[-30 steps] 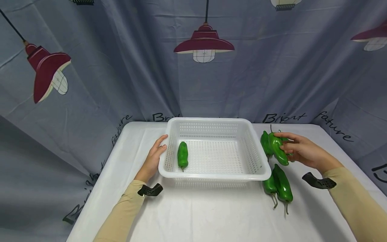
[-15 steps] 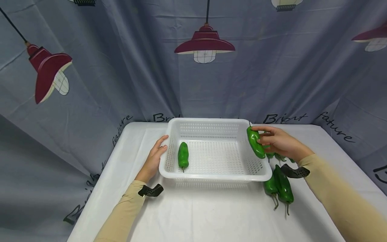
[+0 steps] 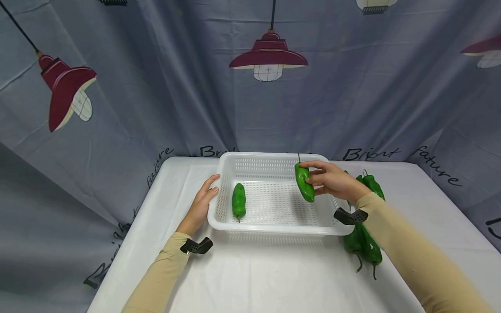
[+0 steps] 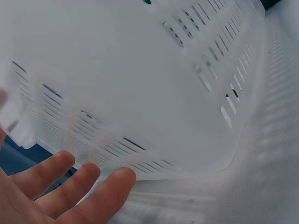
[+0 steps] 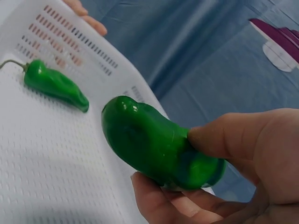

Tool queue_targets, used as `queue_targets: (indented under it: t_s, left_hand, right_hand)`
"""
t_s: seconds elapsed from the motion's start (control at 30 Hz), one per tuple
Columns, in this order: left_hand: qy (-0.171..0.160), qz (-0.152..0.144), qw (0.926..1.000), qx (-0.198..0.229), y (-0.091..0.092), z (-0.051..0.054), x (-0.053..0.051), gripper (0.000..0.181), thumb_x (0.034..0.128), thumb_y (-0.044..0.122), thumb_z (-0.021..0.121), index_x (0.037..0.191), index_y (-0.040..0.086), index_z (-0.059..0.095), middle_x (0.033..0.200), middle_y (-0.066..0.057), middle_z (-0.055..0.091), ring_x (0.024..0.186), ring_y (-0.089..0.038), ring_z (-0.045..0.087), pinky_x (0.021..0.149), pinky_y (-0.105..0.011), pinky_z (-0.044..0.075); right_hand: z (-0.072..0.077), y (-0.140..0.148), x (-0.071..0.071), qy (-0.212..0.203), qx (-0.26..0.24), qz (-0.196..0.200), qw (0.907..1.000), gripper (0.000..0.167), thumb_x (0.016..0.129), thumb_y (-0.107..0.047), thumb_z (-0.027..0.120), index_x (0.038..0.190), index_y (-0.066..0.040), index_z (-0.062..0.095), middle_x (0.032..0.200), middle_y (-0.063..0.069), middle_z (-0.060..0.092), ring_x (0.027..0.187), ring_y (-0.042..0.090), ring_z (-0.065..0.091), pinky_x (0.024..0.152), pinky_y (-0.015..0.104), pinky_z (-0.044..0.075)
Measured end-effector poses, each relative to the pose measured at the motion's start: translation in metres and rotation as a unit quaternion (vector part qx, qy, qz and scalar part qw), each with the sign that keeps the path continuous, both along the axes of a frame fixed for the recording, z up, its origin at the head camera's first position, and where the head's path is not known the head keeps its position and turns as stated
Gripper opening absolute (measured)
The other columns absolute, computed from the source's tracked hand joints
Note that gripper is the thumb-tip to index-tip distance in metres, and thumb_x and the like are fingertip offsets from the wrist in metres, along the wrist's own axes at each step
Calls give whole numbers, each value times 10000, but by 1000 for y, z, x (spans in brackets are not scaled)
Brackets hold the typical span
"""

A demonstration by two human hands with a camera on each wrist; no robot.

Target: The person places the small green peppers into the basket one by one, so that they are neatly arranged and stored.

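Note:
My right hand (image 3: pixel 330 179) pinches a green pepper (image 3: pixel 303 181) between thumb and fingers, holding it above the right part of a white perforated plastic basket (image 3: pixel 279 227). The right wrist view shows that held pepper (image 5: pixel 145 140) close up. A second pepper (image 3: pixel 238 201) lies on the basket floor near the left wall. At the basket's left end, my left hand (image 3: pixel 199 204) touches the rim, with its fingers extended. Several of its fingers (image 4: pixel 114 189) appear beside the outer wall in the left wrist view.
Several more green peppers lie on the white tablecloth (image 3: pixel 250 278) right of the basket: a pair (image 3: pixel 369 248) toward the front, others (image 3: pixel 373 186) behind, partly hidden by my right arm. A grey-blue curtain (image 3: pixel 188 87) printed with lamps hangs behind the table.
My right hand has carried the pepper leftward from the pile on the right, across the basket's right rim to above its inside. The left hand has stayed at the basket's left end.

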State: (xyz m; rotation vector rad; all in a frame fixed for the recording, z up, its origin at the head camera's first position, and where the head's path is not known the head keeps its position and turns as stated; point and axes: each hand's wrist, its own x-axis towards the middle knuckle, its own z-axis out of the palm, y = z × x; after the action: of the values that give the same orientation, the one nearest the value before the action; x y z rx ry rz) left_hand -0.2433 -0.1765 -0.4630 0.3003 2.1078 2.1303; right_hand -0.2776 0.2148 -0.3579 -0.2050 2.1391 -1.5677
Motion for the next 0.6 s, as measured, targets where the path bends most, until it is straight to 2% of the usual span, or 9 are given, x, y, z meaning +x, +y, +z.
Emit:
queue_targets:
  t_s: [0.33, 0.6]
  left_hand:
    - [-8, 84, 9999, 67, 1, 1, 1, 504, 1099, 210, 340, 1598, 203, 273, 1565, -219, 411, 1343, -378, 507, 950, -236, 524]
    - [23, 102, 9999, 39, 1, -1, 0, 499, 1099, 214, 344, 1593, 193, 281, 1582, -205, 395, 1368, -384, 488, 963, -224, 510]
  right_hand:
    - [-7, -36, -7, -94, 90, 175, 9998, 630, 1016, -38, 550, 1594, -81, 302, 1511, 306, 392, 1027, 216, 675, 863, 413, 609]
    - [-13, -59, -9, -225, 175, 173, 9994, 609, 1002, -14, 560, 1572, -99, 362, 1512, 283, 431, 1012, 223, 673, 841, 398, 609]
